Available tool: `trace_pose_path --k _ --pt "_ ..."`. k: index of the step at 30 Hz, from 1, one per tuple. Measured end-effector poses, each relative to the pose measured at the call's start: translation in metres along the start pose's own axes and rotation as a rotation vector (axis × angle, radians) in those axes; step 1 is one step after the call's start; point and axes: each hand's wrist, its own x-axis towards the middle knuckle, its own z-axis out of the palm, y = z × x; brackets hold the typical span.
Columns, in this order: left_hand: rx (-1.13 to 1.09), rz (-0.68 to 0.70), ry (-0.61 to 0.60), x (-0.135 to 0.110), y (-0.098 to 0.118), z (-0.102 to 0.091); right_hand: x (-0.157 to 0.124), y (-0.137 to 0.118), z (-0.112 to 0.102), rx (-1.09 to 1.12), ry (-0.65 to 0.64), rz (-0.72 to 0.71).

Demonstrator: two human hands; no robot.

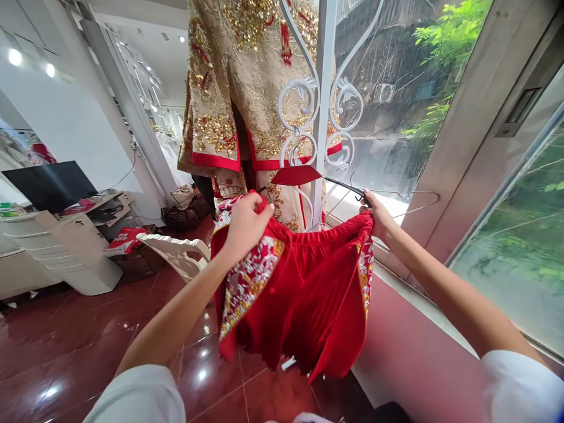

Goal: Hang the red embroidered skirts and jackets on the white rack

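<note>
A red skirt (pixel 321 282) with an elastic waistband and embroidered side panels hangs spread between my hands. My left hand (pixel 251 226) is closed on the skirt's waistband at its left end, thumb and fingers pinching the fabric. At the other end, my right hand (pixel 373 214) grips the tip of a black hanger (pixel 346 186), close to the skirt's right corner; its fingers are partly hidden. The hanger's middle carries a dark red panel (pixel 296 174), and its hook is up at a white scrolled metal rack (pixel 324 117).
Behind the rack hangs a gold-embroidered garment (pixel 259 88) with red hems. A wire hanger (pixel 414 197) juts toward the window (pixel 374 117). On the left stand a white chair (pixel 176 252) and a desk (pixel 57 247) with a dark monitor (pixel 48 188).
</note>
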Motion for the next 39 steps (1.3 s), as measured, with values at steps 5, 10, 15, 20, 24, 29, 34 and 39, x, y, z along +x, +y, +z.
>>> trace_pose_path --k 5,10,15,20,24,29,34,39 --pt "0.547 0.029 -0.220 -0.023 -0.012 0.016 -0.001 0.010 0.002 0.021 -0.055 0.058" --pt "0.648 0.339 -0.016 0.012 0.028 0.043 -0.007 0.011 0.004 0.058 -0.066 0.119" --pt "0.418 0.679 -0.106 0.056 0.063 0.105 -0.008 0.003 0.005 -0.043 0.025 0.089" --pt "0.329 0.597 -0.115 0.073 0.062 0.143 -0.011 -0.016 -0.022 -0.217 -0.034 -0.052" --pt "0.216 0.554 -0.067 0.072 0.064 0.146 -0.026 -0.039 -0.060 -0.438 -0.348 0.010" --pt "0.093 0.525 -0.023 0.068 0.074 0.144 -0.018 -0.063 -0.078 -0.755 -0.291 0.166" --pt "0.017 0.499 -0.063 0.068 0.080 0.143 0.006 -0.091 -0.069 -0.857 -0.008 -0.034" --pt "0.096 0.523 -0.057 0.070 0.074 0.151 0.010 -0.140 -0.045 -0.923 0.065 -0.232"
